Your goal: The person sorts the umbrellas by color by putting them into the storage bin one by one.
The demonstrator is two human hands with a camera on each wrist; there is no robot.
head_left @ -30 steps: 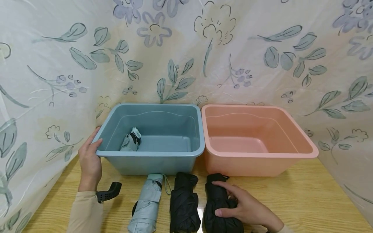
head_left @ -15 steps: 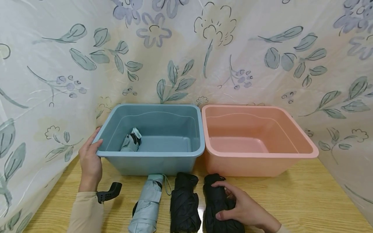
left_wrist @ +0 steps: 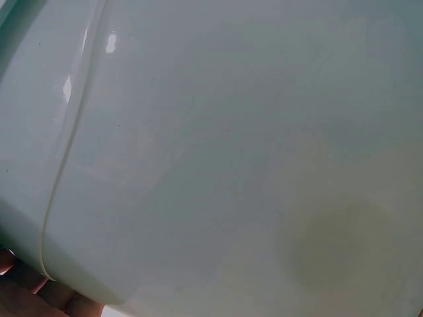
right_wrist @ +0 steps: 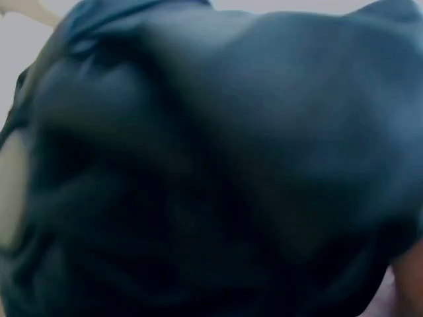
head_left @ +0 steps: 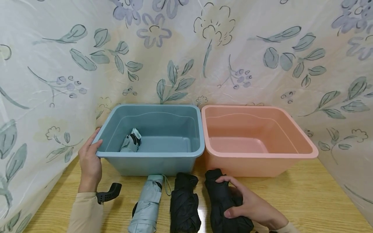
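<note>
At the left end of the blue bin (head_left: 150,163), my left hand (head_left: 91,161) grips the rim, thumb on the near corner and fingers along the outside. In the left wrist view, fingertips (left_wrist: 49,297) show at the lower left below the bin's pale wall. My right hand (head_left: 252,205) holds a black folded umbrella (head_left: 220,197), which fills the right wrist view. Beside it lie a second black folded umbrella (head_left: 184,204) and a light blue folded umbrella (head_left: 147,205) with a wrist loop. Inside the blue bin rests another light blue folded umbrella (head_left: 130,142), partly hidden by the front wall.
A pink bin (head_left: 259,165) stands against the blue bin's right side. Both sit on a wood-grain table (head_left: 303,200). Behind and to the sides hangs a floral sheet (head_left: 180,42).
My right hand has moved slightly right with the black umbrella, whose top end now overlaps the pink bin's lower front in the head view. My left hand stays on the blue bin.
</note>
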